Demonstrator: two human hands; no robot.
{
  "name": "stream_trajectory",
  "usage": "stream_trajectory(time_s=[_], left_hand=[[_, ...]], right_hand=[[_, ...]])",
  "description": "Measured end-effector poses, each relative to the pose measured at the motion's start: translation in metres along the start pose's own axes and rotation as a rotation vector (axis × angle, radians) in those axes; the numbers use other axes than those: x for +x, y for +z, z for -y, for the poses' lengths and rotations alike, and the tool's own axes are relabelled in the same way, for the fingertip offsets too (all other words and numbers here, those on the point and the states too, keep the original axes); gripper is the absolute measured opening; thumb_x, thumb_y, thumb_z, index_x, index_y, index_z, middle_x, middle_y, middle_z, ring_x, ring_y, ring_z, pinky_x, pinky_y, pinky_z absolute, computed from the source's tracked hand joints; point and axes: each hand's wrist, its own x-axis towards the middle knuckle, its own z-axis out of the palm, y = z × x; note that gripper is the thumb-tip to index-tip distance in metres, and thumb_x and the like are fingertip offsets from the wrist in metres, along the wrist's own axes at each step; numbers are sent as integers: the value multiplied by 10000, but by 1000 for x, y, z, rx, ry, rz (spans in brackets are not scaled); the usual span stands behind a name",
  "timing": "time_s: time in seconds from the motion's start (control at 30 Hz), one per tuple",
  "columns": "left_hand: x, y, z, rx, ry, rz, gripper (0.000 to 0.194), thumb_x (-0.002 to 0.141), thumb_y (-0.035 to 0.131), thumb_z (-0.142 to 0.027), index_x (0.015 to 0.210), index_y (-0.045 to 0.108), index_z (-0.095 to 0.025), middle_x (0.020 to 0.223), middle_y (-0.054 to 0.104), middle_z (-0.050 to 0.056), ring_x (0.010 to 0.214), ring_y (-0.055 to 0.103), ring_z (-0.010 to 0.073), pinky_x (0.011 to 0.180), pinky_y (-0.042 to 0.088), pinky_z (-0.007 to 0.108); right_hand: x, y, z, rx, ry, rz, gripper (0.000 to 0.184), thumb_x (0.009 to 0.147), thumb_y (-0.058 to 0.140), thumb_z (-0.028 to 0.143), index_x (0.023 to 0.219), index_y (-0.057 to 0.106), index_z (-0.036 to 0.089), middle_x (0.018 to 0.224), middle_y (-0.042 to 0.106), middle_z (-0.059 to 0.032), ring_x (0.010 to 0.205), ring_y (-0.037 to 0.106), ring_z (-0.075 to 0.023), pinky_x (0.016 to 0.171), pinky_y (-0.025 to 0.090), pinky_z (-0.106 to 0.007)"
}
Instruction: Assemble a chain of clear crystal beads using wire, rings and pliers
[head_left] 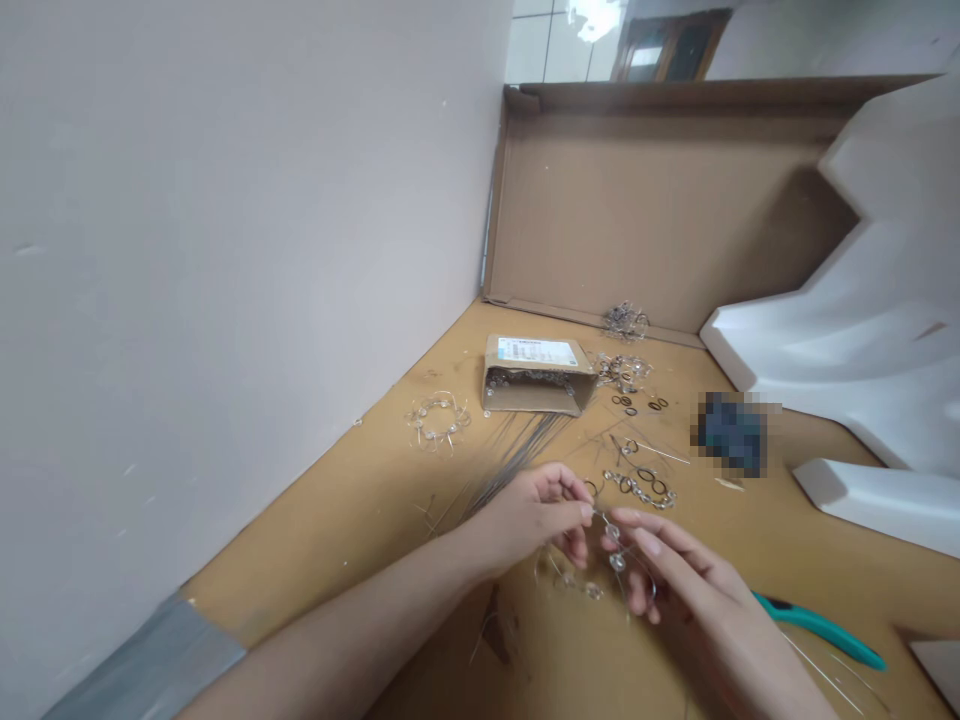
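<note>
My left hand (541, 516) is curled in a pinch, its thumb and forefinger closed on a thin wire strung with small clear beads (616, 548). My right hand (675, 575) meets it from the right, fingertips pressed together on the same beaded wire. Both hands hover just above the wooden tabletop (360, 520). Close behind them lie a short chain of metal rings (643, 488) and a bundle of straight wires (517, 455).
A small open cardboard box (534, 375) lies near the wall. A finished bead ring (437, 420) sits left of it. Loose rings (637, 402) and bead clusters (625, 320) lie by a large cardboard sheet (645, 210). Teal-handled pliers (817, 628) lie at right, white foam (862, 330) beyond.
</note>
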Motion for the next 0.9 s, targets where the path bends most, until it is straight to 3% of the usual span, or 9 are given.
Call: stream_trajectory(time_s=[0.1,0.27,0.4,0.47,0.63,0.77,0.9], left_hand=[[1,-1,1,-64,15,-25,231,716,615,-306,826,482,-153,668,544,-34,483,574,82,491,464,213],[4,-1,9,-164,54,-21,295,760,589,-393,923,514,-159,751,531,-19,501,589,92,490,474,222],[6,-1,11,-359,25,22,280,798,536,-399,935,536,-155,759,533,3,503,578,110,477,483,253],[5,0,9,-408,13,25,289,808,527,-393,955,544,-145,774,556,30,544,582,124,516,491,270],[1,8,6,-451,8,24,336,839,482,-394,986,567,-104,802,594,87,717,593,157,662,454,264],[1,9,10,-550,-26,85,441,851,404,-481,1000,572,-101,932,583,113,642,574,150,590,417,268],[4,6,12,-603,-154,98,477,866,335,-507,1021,553,-111,949,584,114,520,511,109,500,364,249]], right_hand=[[2,-3,-4,-12,-25,-63,321,746,619,441,956,680,206,663,656,-29,589,561,-156,525,436,-260],[-1,-3,-9,-70,-64,-58,384,735,636,430,1081,629,262,1038,670,-69,794,620,-195,661,502,-294],[-8,7,-5,-22,-130,-11,588,760,618,412,1305,411,336,1244,568,-51,1090,539,-239,912,428,-381],[-9,10,-5,27,-134,6,569,789,579,420,1316,377,345,1298,523,-45,1140,507,-237,938,410,-382],[-1,9,-13,-52,-126,-138,389,838,491,463,1198,481,316,1122,613,-40,947,591,-194,776,486,-286],[1,8,-19,-106,-199,-124,360,839,491,451,1160,512,291,1119,615,-51,976,577,-202,874,434,-325],[-1,8,-21,-149,-228,-129,304,830,521,434,1079,551,263,945,639,-39,903,580,-190,857,430,-323]])
